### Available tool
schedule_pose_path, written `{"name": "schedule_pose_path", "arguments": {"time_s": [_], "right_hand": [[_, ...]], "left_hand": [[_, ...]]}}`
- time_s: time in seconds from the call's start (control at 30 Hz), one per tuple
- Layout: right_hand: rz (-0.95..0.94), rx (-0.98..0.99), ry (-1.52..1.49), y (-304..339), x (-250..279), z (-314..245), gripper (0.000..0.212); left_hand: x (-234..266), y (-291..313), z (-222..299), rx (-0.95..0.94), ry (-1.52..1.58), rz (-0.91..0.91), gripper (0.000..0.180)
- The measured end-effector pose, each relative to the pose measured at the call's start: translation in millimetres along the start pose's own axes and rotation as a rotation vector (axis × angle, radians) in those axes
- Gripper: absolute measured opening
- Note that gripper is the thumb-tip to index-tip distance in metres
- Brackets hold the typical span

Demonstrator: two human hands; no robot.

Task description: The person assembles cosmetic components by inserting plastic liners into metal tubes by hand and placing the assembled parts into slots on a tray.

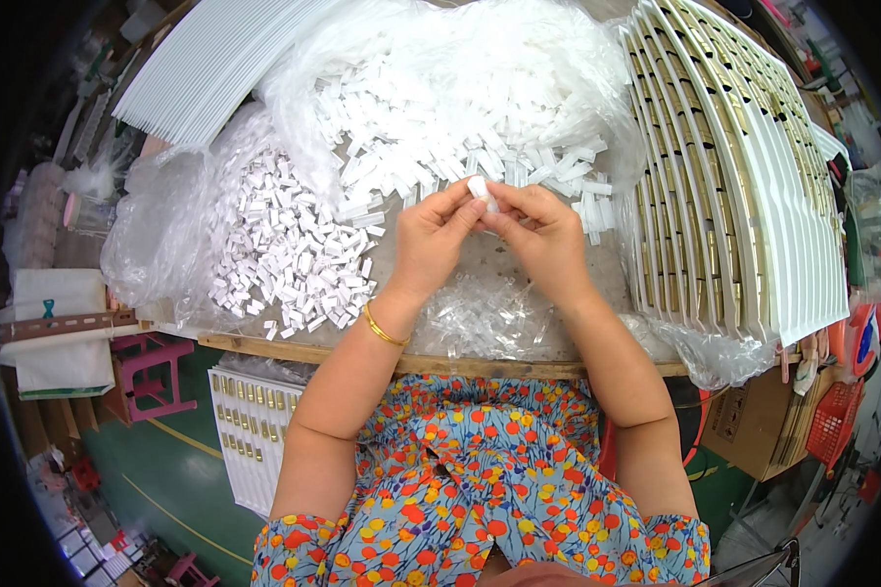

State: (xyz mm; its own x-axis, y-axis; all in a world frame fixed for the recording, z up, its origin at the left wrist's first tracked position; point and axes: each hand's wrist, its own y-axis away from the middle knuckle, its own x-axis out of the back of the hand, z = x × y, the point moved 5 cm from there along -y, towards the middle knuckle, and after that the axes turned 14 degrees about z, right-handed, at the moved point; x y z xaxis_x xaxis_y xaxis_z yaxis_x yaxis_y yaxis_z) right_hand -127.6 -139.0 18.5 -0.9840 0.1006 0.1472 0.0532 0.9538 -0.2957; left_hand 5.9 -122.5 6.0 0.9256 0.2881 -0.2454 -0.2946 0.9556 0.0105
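Note:
My left hand (429, 240) and my right hand (548, 240) meet over the middle of the table. Between their fingertips they pinch a small white plastic piece (478, 186), partly hidden by the fingers. Just beyond my hands lies a large heap of flat, whitish translucent strips (401, 137), spilling from a clear plastic bag (597, 68). A pile of small white block-like pieces (289, 245) spreads left of my left hand. Nearer to me, below my wrists, is a heap of clear plastic bits (485, 318).
White trays with rows of gold-coloured pieces (724, 186) stand stacked on the right. Ribbed white trays (215, 68) lie at the far left. Another tray with gold pieces (250, 416) leans below the table's wooden front edge (264, 345). A pink stool (152, 377) stands on the floor.

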Motion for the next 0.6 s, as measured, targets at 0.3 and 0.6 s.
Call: {"name": "schedule_pose_path", "arguments": {"time_s": [0.3, 0.6], "right_hand": [[-0.019, -0.021, 0.062, -0.8, 1.3, -2.2, 0.030], [-0.010, 0.106, 0.090, 1.3, 2.0, -13.6, 0.030]], "left_hand": [[5.7, -4.5, -6.7, 0.073, -0.034, -0.002, 0.022], [10.3, -7.5, -5.6, 0.243, 0.018, -0.037, 0.018]]}}
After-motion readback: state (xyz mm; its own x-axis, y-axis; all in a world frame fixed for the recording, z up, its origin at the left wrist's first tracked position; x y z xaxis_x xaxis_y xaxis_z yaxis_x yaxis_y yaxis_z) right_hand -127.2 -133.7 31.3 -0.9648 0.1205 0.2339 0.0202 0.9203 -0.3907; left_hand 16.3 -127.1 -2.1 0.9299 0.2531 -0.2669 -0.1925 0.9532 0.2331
